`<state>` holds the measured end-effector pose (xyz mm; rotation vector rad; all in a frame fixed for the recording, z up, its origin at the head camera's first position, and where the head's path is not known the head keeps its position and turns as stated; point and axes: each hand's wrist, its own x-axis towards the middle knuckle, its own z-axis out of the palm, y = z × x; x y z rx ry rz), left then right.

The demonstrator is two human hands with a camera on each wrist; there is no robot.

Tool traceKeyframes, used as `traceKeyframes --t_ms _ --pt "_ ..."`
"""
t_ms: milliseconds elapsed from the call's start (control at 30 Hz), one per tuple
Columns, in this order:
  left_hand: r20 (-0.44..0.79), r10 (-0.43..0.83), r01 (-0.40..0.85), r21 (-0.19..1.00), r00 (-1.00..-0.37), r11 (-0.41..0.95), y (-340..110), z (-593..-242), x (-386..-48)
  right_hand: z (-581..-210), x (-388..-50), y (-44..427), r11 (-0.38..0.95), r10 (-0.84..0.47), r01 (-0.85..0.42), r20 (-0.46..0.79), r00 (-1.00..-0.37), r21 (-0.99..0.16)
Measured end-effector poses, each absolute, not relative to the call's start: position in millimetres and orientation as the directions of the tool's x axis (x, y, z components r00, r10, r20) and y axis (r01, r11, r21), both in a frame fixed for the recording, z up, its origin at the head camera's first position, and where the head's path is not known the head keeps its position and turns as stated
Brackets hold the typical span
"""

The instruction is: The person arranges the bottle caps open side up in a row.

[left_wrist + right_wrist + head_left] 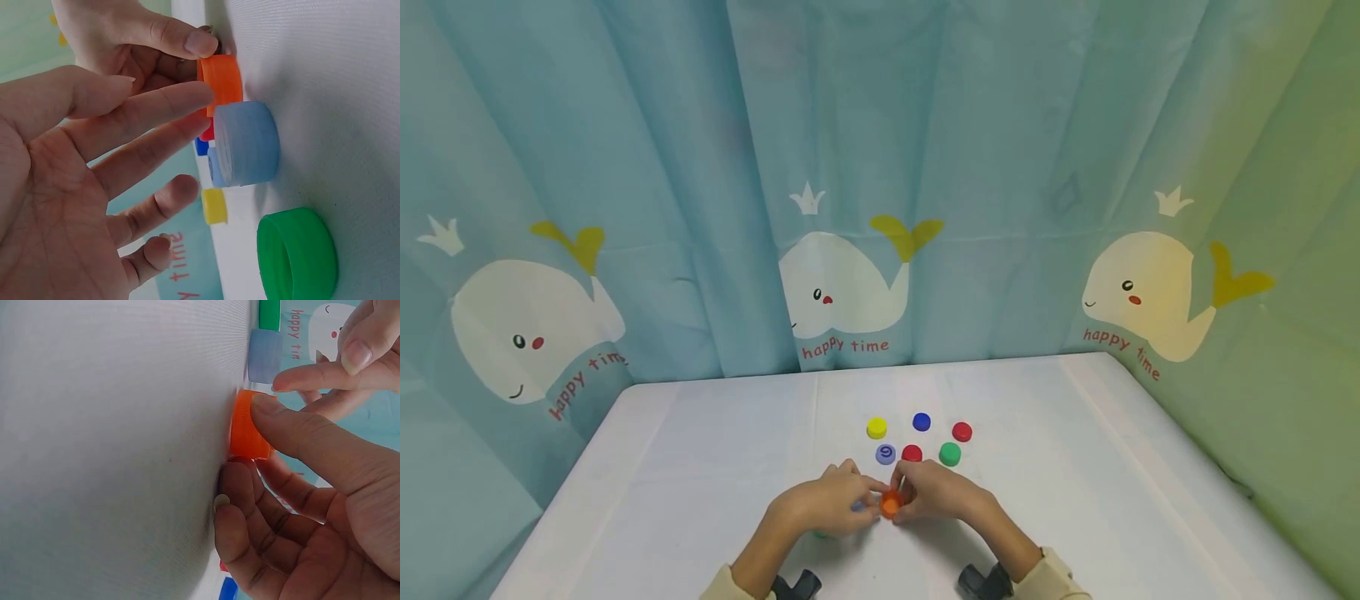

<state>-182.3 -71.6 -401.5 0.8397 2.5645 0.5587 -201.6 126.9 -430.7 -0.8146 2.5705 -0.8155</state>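
An orange bottle cap (891, 504) sits on the white table, its hollow side up. My right hand (936, 489) pinches it between thumb and fingers, the thumb lying on the cap's side in the right wrist view. My left hand (831, 502) reaches in from the other side with fingers extended, the index fingertip close to the orange cap's rim; contact cannot be told. Beside the orange cap and below the left fingers stands a light blue cap (250, 144). A green cap (312, 256), hollow side showing, lies nearer the left wrist, mostly hidden in the head view.
Beyond the hands lie more caps: yellow (876, 428), dark blue (922, 422), red (962, 432), another red (912, 453), green (950, 454) and a pale purple one (886, 454) with a dark swirl. A whale-print curtain (1000, 167) hangs behind the table (700, 467).
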Motion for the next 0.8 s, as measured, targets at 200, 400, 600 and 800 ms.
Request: traceKeyframes --t_ms 200,400,600,800 --pt "-0.206 0.642 0.482 0.503 -0.739 0.717 -72 -403 -185 -432 -201 127 0.668 -0.610 -0.423 -0.124 -0.783 -0.613" --pt "-0.148 0.663 0.473 0.588 -0.734 0.655 -74 -405 -188 -431 -202 127 0.671 -0.610 -0.419 -0.134 -0.781 -0.611" --pt "-0.072 0.637 0.480 0.595 -0.768 0.645 -78 -402 -191 -429 -203 129 0.689 -0.582 -0.371 -0.172 -0.794 -0.623" --pt "-0.012 0.568 0.449 0.598 -0.823 0.664 -81 -401 -192 -415 -207 142 0.719 -0.565 -0.347 -0.216 -0.796 -0.602"
